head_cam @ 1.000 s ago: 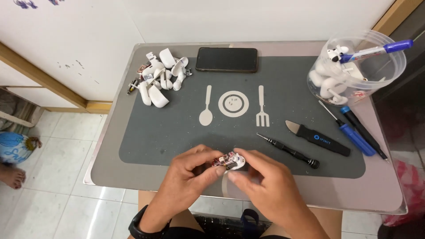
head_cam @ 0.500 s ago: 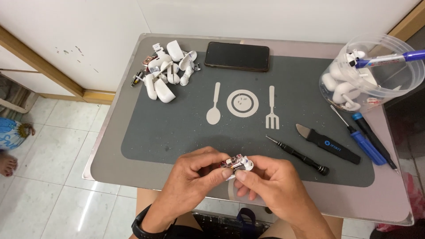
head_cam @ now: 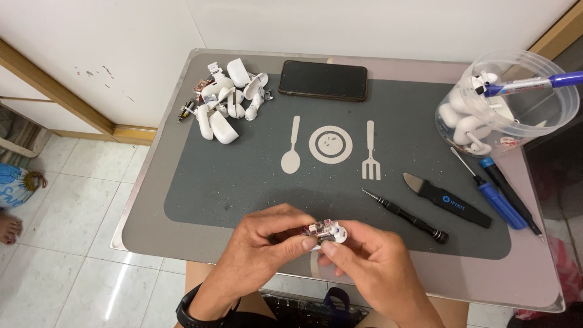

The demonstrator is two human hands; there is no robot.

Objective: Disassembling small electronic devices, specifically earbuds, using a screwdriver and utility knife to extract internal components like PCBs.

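Both hands stay pinched on the earbud [head_cam: 325, 233] at the table's [head_cam: 534, 267] near edge; nothing has shifted. Left hand [head_cam: 267, 240] should steady it while right hand [head_cam: 364, 261] pulls gently, keeping loose parts over the mat [head_cam: 243, 182].

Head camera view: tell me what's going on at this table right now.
A person holds a small opened white earbud part over the near edge of the grey mat, pinched between the left hand and right hand. A pile of white earbud pieces lies at the far left, a black phone beside it. On the right sit a clear tub of more pieces, a black screwdriver, a pry tool and a blue screwdriver.
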